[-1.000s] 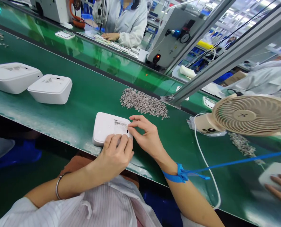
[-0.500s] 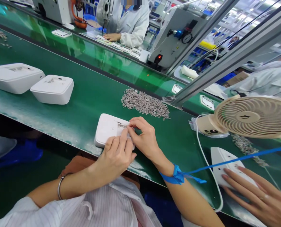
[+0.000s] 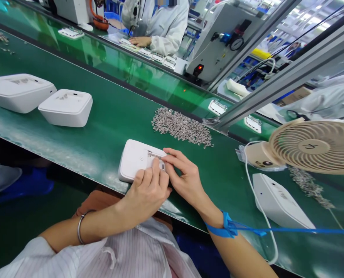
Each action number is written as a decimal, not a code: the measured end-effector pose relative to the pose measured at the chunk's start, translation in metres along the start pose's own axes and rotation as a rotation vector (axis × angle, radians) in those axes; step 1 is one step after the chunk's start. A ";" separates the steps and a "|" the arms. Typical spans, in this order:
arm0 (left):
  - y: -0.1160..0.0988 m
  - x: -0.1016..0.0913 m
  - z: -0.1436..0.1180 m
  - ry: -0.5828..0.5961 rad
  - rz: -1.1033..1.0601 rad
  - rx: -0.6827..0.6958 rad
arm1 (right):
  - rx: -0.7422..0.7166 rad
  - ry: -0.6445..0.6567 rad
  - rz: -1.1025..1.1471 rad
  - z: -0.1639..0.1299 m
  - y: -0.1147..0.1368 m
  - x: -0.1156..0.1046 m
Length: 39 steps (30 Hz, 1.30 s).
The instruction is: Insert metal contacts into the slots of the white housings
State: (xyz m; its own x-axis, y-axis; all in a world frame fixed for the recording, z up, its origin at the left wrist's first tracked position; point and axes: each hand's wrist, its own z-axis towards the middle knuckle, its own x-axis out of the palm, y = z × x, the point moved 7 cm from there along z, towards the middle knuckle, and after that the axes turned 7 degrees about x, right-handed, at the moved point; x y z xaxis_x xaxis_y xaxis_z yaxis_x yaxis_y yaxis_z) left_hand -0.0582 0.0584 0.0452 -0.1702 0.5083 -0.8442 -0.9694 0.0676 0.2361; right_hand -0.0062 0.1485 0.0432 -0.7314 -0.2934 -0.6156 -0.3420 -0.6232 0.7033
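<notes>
A white plastic housing [image 3: 133, 160] with rounded corners lies on the green bench in front of me, its recess and a small ring of holes facing up. Small metal pieces line the far edge of the recess. My left hand [image 3: 147, 189] lies over the near right part of the housing with bent fingers, one fingertip pressing into the recess. At the right end of that recess, my right hand [image 3: 185, 175] has thumb and forefinger pinched together; whatever is between them is too small to make out. Beyond the hands spreads a pile of small metal clips [image 3: 181, 127].
Two more white housings [image 3: 66, 106] stand at the left, another housing [image 3: 279, 200] at the right. A beige fan [image 3: 311, 146] and its white cable [image 3: 260, 208] are on the right. A blue wrist strap [image 3: 290, 230] runs rightward. Across the bench, a co-worker's hand [image 3: 140, 41] rests by white parts.
Another person's hand has left the housing at the right, which now sits turned and uncovered. My hands stay at the same housing with little movement; the view has shifted slightly.
</notes>
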 end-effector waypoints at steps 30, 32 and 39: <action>-0.002 -0.004 -0.001 0.001 -0.006 -0.021 | 0.055 0.086 -0.338 0.024 0.004 0.010; -0.003 -0.005 -0.001 -0.002 0.003 -0.017 | 0.030 0.079 -0.357 0.021 0.006 0.011; -0.002 -0.005 0.000 -0.015 0.003 -0.019 | 0.000 0.065 -0.300 0.020 0.007 0.012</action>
State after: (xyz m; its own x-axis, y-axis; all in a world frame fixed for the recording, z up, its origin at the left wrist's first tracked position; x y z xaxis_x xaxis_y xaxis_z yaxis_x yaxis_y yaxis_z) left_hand -0.0558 0.0555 0.0494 -0.1701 0.5215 -0.8361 -0.9721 0.0503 0.2291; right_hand -0.0292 0.1553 0.0482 -0.5582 -0.1423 -0.8174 -0.5371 -0.6888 0.4868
